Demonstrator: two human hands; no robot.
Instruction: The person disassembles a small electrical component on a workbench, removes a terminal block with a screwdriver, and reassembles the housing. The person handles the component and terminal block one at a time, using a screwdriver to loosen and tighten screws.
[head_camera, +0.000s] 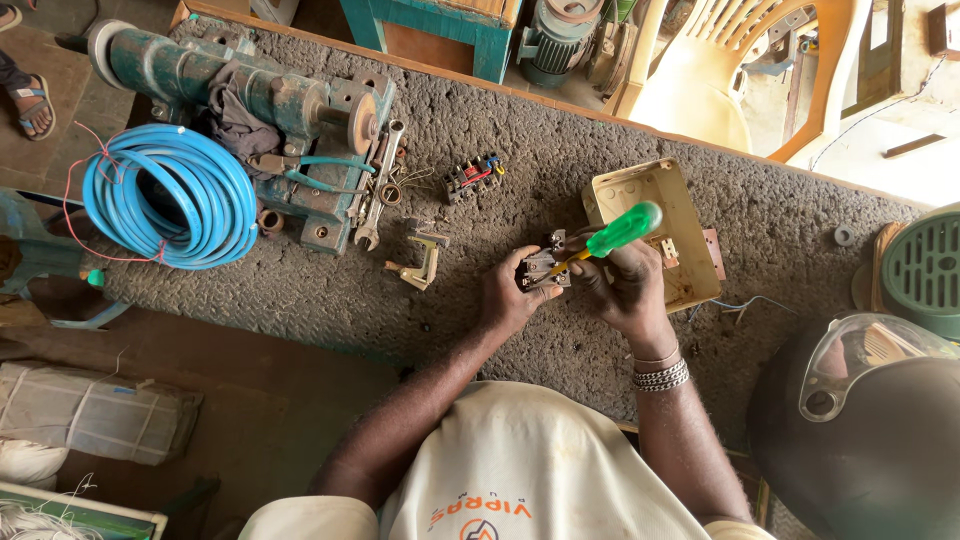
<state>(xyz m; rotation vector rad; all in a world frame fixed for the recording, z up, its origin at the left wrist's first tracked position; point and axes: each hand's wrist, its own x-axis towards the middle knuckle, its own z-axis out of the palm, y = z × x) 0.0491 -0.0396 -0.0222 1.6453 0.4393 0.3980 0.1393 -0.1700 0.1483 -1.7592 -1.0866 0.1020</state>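
Note:
My left hand (508, 296) pinches a small grey electrical switch part (543, 266) just above the rough grey bench top (300, 290). My right hand (625, 284) grips a screwdriver with a green handle (622, 229); its tip points down-left into the part. Metal bracelets ring my right wrist. Just behind my right hand lies an open cream plastic switch box (660, 205).
A coil of blue wire (165, 195) and a green motor assembly (250, 100) with a spanner (378, 190) lie at the left. A small terminal block (472, 178) and a metal bracket (420, 262) lie near the middle. A dark helmet (860, 420) sits at the right.

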